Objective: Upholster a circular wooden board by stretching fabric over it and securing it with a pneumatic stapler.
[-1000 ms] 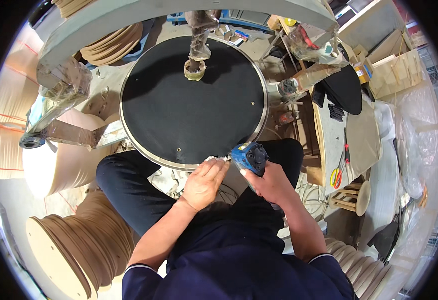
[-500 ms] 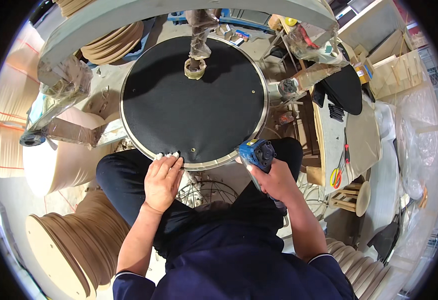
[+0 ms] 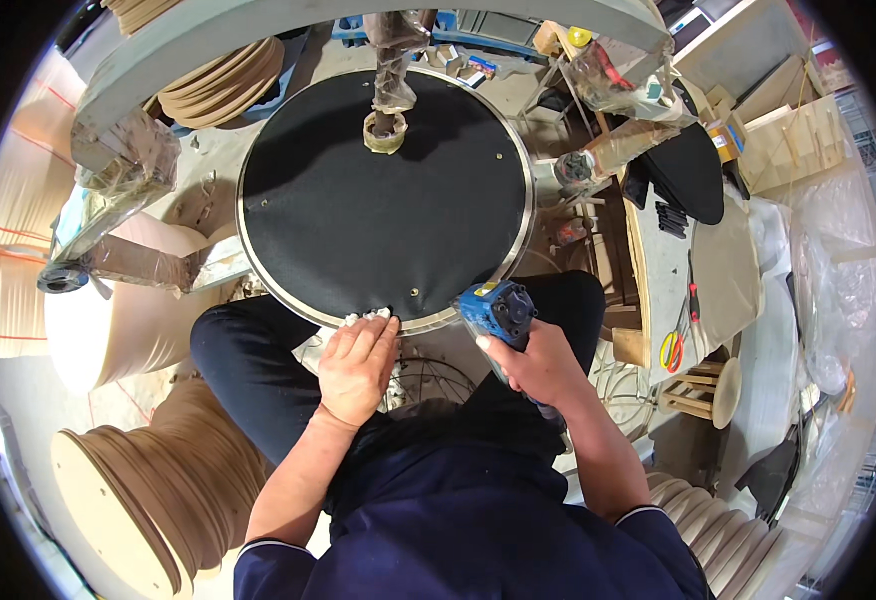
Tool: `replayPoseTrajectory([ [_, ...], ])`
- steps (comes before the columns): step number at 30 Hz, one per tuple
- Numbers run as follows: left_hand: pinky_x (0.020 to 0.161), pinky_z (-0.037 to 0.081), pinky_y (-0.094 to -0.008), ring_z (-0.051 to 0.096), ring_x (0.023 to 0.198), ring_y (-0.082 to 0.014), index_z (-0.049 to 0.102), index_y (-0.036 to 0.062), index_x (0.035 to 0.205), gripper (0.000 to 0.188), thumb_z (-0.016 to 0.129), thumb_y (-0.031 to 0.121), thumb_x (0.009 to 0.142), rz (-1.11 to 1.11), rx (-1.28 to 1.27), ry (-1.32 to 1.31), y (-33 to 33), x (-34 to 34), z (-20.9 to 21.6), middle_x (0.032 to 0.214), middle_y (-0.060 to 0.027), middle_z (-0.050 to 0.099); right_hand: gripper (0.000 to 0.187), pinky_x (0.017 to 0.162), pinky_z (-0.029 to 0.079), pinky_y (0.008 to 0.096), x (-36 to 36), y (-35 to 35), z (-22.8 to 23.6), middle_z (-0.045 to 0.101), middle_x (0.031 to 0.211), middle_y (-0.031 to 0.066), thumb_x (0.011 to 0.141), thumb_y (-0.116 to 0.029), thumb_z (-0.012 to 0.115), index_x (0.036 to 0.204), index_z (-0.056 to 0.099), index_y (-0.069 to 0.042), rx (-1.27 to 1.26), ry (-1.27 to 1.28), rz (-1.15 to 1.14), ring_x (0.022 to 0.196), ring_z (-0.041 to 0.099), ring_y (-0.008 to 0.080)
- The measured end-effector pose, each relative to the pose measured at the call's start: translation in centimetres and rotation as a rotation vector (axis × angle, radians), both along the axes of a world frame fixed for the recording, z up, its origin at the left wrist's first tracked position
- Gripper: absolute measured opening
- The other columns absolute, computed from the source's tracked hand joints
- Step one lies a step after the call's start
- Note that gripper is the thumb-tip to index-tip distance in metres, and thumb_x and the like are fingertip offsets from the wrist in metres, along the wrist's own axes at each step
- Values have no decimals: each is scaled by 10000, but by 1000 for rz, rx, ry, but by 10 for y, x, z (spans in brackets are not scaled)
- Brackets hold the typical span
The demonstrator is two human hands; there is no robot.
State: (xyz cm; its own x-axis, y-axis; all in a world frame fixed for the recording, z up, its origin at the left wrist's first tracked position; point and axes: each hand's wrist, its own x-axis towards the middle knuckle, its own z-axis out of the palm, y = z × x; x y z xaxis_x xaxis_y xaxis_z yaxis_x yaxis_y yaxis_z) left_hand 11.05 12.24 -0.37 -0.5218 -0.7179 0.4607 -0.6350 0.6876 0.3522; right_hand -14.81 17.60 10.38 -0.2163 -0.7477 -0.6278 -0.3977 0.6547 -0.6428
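A large round panel [image 3: 358, 230] covered in black fabric, with a pale rim and several small brass-coloured holes, lies in front of my lap. My left hand [image 3: 360, 372] is closed on its near edge, fingers pressed together over the rim. White coverings wrap some of those fingertips; where the thumb sits is hard to make out. My right hand [image 3: 540, 365] wraps around the handle of a blue-headed staple gun [image 3: 496, 308]. The tool's nose is at the near right part of the rim; whether it touches is not clear.
A plastic-wrapped frame post [image 3: 394, 85] rises above the panel, and wrapped arms [image 3: 143, 262] flank it. To the right, a workbench [image 3: 663, 270] bears scissors [image 3: 671, 350] and black pieces. Stacked wooden rings [image 3: 173, 470] stand at left, beside a white roll [image 3: 108, 330].
The round panel has turned counterclockwise, its near edge moving right. My left hand has travelled right with that edge. The staple gun in my right hand has shifted slightly left.
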Motion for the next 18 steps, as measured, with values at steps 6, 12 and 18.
replayPoseTrajectory([
  [6,985,543,-420,695,1107,-273,742,22,1239,390,763,79,853,-50,29,3,6,-9,1,1228,-91,726,395,525,476,307,-7,4,-3,633,636,26,975,-379,773,965,689,8,-30,-10,-28,528,604,113],
  [12,1043,535,-466,680,1155,-329,718,13,1286,438,742,27,848,-63,32,60,-17,16,7,1245,-128,690,364,499,469,298,-22,23,-8,631,639,22,975,-346,789,887,671,-13,-137,-54,-138,523,604,106],
  [18,1034,532,-465,674,1121,-308,730,14,1224,393,738,18,830,-57,-62,-31,-50,43,17,1177,-110,699,285,507,463,269,-17,27,-8,610,650,-2,998,-299,762,922,680,-37,-123,-57,-152,507,577,91],
])
